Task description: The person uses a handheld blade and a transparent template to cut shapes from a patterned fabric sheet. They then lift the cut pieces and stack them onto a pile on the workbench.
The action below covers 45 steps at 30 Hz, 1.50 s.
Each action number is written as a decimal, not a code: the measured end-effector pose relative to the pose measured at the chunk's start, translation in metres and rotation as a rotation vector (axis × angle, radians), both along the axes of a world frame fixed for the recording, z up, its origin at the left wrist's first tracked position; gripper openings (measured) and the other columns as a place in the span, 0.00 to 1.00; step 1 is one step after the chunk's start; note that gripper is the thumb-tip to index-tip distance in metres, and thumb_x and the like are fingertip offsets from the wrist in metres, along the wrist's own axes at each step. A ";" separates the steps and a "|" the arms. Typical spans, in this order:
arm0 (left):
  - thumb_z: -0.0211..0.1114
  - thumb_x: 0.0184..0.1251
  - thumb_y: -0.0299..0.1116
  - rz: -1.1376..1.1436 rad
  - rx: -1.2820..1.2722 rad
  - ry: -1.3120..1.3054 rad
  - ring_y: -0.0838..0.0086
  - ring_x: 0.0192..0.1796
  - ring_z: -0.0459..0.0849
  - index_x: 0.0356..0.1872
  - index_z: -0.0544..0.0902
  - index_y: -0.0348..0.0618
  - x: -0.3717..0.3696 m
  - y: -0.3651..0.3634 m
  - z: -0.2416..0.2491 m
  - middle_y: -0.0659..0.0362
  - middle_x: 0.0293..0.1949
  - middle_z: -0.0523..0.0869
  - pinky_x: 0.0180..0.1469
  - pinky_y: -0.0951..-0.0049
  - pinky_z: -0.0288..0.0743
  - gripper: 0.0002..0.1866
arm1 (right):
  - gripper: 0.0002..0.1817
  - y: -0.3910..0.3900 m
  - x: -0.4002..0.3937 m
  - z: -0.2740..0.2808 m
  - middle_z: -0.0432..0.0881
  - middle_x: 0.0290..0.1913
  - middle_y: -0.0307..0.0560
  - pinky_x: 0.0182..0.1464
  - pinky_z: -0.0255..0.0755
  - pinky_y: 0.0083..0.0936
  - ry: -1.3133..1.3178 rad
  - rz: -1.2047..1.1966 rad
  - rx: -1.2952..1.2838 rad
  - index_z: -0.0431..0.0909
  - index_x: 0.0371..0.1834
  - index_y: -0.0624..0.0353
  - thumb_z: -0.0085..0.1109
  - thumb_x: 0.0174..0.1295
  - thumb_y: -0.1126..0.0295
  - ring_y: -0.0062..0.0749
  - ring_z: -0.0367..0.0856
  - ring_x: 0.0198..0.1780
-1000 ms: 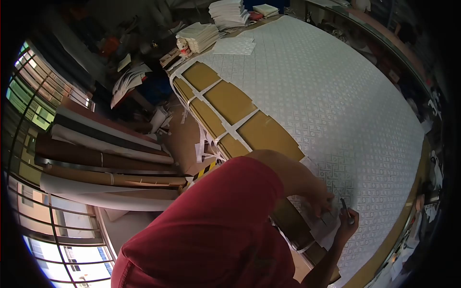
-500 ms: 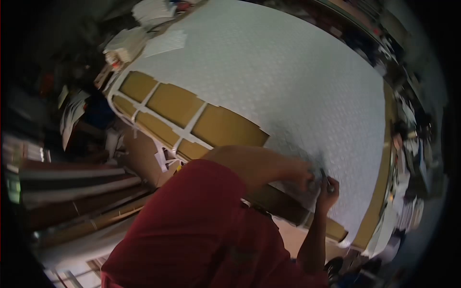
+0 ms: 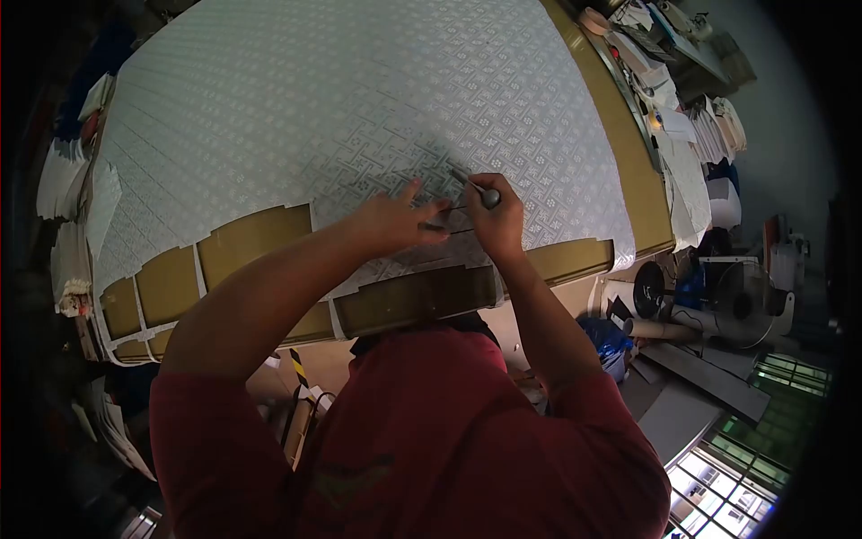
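Observation:
A large pale patterned sheet (image 3: pixel 377 90) with lattice lines and small flowers covers a broad surface before me. My left hand (image 3: pixel 400 222) rests over it near the front edge, fingers spread, with a thin dark strip showing under the fingertips. Just to its right, my right hand (image 3: pixel 499 220) is closed round a small dark tool with a rounded grey end (image 3: pixel 490 198); its kind I cannot tell. The tool's dark shaft points up and left over the pattern. Along the near edge, cutouts in the sheet show a golden-brown panel (image 3: pixel 247 238) crossed by narrow pale strips.
A golden-brown border (image 3: pixel 588 81) runs down the right side. Beyond it lie stacks of paper (image 3: pixel 714 126) and loose tools. Paper piles (image 3: pixel 63 184) stand at far left. Lower right are a floor fan (image 3: pixel 741 305), a blue plastic bag (image 3: pixel 606 341) and grey boards (image 3: pixel 705 382).
My view has swung to the right and straightened over the hands. The left hand, blurred before, now lies with spread fingers beside the right, which still grips the dark tool.

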<state>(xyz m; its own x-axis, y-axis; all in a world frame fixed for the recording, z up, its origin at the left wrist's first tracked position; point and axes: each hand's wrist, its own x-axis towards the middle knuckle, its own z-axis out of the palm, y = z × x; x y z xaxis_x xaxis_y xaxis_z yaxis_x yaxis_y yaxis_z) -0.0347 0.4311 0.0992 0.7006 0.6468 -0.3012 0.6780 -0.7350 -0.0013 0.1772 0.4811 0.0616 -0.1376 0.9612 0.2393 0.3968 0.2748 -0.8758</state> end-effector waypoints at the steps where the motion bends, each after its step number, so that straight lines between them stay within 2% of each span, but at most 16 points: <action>1: 0.58 0.73 0.33 0.001 0.007 0.002 0.30 0.75 0.65 0.74 0.68 0.77 0.000 0.000 -0.001 0.60 0.82 0.56 0.54 0.39 0.87 0.31 | 0.08 0.001 -0.002 0.000 0.88 0.34 0.46 0.40 0.78 0.25 -0.034 -0.003 0.002 0.84 0.45 0.61 0.68 0.65 0.73 0.23 0.84 0.36; 5: 0.57 0.74 0.34 0.025 -0.038 -0.018 0.30 0.75 0.65 0.74 0.69 0.77 0.000 -0.001 0.003 0.60 0.82 0.56 0.58 0.35 0.84 0.30 | 0.08 0.001 -0.010 -0.003 0.88 0.33 0.48 0.38 0.78 0.27 -0.063 -0.029 0.050 0.85 0.44 0.60 0.69 0.64 0.72 0.27 0.86 0.34; 7: 0.56 0.74 0.35 0.034 -0.050 -0.033 0.31 0.75 0.65 0.73 0.70 0.77 -0.001 0.000 0.002 0.62 0.82 0.56 0.59 0.34 0.83 0.29 | 0.06 0.001 -0.014 -0.001 0.88 0.33 0.53 0.35 0.80 0.38 -0.078 -0.063 0.085 0.85 0.40 0.57 0.70 0.61 0.72 0.53 0.89 0.35; 14: 0.55 0.75 0.36 0.040 -0.025 -0.043 0.32 0.76 0.64 0.73 0.70 0.79 -0.002 -0.001 -0.001 0.62 0.81 0.58 0.58 0.36 0.84 0.28 | 0.06 0.003 -0.022 0.003 0.88 0.31 0.52 0.32 0.79 0.41 -0.157 -0.080 0.135 0.84 0.39 0.56 0.69 0.61 0.72 0.55 0.88 0.32; 16: 0.53 0.78 0.38 0.092 -0.107 -0.021 0.36 0.80 0.57 0.72 0.70 0.84 -0.001 -0.001 0.000 0.67 0.84 0.54 0.66 0.33 0.75 0.26 | 0.05 0.004 -0.024 0.005 0.88 0.30 0.53 0.32 0.79 0.42 -0.161 -0.074 0.167 0.84 0.37 0.56 0.69 0.60 0.73 0.55 0.88 0.31; 20: 0.52 0.79 0.39 0.091 -0.106 -0.019 0.35 0.80 0.57 0.72 0.70 0.85 -0.001 -0.001 -0.002 0.67 0.84 0.52 0.65 0.32 0.74 0.26 | 0.04 0.010 -0.028 0.009 0.87 0.28 0.55 0.31 0.78 0.42 -0.205 -0.060 0.159 0.84 0.36 0.57 0.68 0.59 0.72 0.55 0.88 0.30; 22: 0.52 0.79 0.41 0.088 -0.115 -0.007 0.34 0.80 0.57 0.73 0.69 0.86 0.000 0.000 -0.006 0.66 0.84 0.52 0.65 0.31 0.74 0.26 | 0.05 0.013 -0.032 0.017 0.87 0.29 0.54 0.33 0.78 0.39 -0.300 -0.063 0.049 0.84 0.36 0.58 0.70 0.59 0.71 0.52 0.88 0.31; 26: 0.53 0.79 0.46 0.083 -0.080 -0.014 0.33 0.79 0.58 0.74 0.68 0.87 -0.001 0.000 -0.015 0.65 0.84 0.54 0.64 0.30 0.74 0.26 | 0.06 0.015 -0.037 0.016 0.86 0.27 0.55 0.31 0.77 0.39 -0.355 -0.091 0.026 0.84 0.36 0.58 0.70 0.59 0.70 0.52 0.87 0.29; 29: 0.53 0.78 0.50 0.226 -0.179 -0.098 0.33 0.79 0.59 0.75 0.67 0.85 0.001 0.000 -0.022 0.61 0.83 0.58 0.62 0.29 0.74 0.25 | 0.06 0.007 -0.039 0.013 0.87 0.30 0.54 0.34 0.79 0.38 -0.326 -0.111 -0.007 0.84 0.36 0.57 0.70 0.59 0.70 0.52 0.88 0.32; 31: 0.52 0.79 0.47 0.129 -0.016 -0.111 0.32 0.75 0.65 0.72 0.69 0.78 0.001 -0.003 -0.020 0.59 0.80 0.61 0.57 0.29 0.79 0.23 | 0.06 0.000 -0.041 0.004 0.89 0.33 0.53 0.39 0.80 0.37 -0.221 -0.156 0.089 0.85 0.37 0.58 0.70 0.60 0.70 0.50 0.90 0.36; 37: 0.51 0.79 0.49 0.094 -0.029 -0.097 0.31 0.76 0.64 0.71 0.70 0.77 -0.001 -0.003 -0.013 0.60 0.80 0.62 0.58 0.27 0.77 0.21 | 0.05 -0.010 -0.044 -0.011 0.90 0.35 0.53 0.38 0.82 0.37 -0.102 -0.188 0.171 0.84 0.37 0.58 0.70 0.63 0.70 0.51 0.90 0.38; 41: 0.52 0.79 0.49 0.082 -0.057 -0.088 0.31 0.76 0.63 0.72 0.69 0.78 -0.001 -0.001 -0.009 0.60 0.81 0.61 0.59 0.27 0.76 0.23 | 0.06 -0.009 -0.042 -0.009 0.90 0.36 0.53 0.39 0.81 0.37 -0.113 -0.188 0.106 0.84 0.38 0.58 0.70 0.63 0.70 0.51 0.90 0.38; 43: 0.52 0.78 0.46 0.128 -0.071 -0.092 0.31 0.77 0.62 0.73 0.69 0.80 0.001 -0.002 -0.010 0.61 0.82 0.59 0.60 0.27 0.76 0.24 | 0.07 -0.005 -0.037 -0.008 0.90 0.37 0.51 0.43 0.81 0.34 -0.130 -0.155 0.073 0.85 0.41 0.59 0.71 0.63 0.70 0.44 0.91 0.40; 45: 0.52 0.78 0.45 0.083 -0.057 -0.073 0.30 0.77 0.62 0.73 0.69 0.80 0.000 -0.003 -0.007 0.61 0.82 0.58 0.60 0.27 0.77 0.24 | 0.08 -0.004 -0.032 -0.005 0.90 0.37 0.51 0.43 0.80 0.33 -0.144 -0.142 0.034 0.85 0.41 0.58 0.71 0.62 0.69 0.42 0.90 0.39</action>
<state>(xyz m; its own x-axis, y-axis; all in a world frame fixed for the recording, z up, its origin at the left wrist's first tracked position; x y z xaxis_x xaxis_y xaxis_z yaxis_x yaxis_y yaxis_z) -0.0349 0.4277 0.0918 0.6672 0.6865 -0.2891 0.7330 -0.6741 0.0908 0.1454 0.4768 0.0562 -0.0362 0.9650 0.2596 0.5541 0.2356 -0.7984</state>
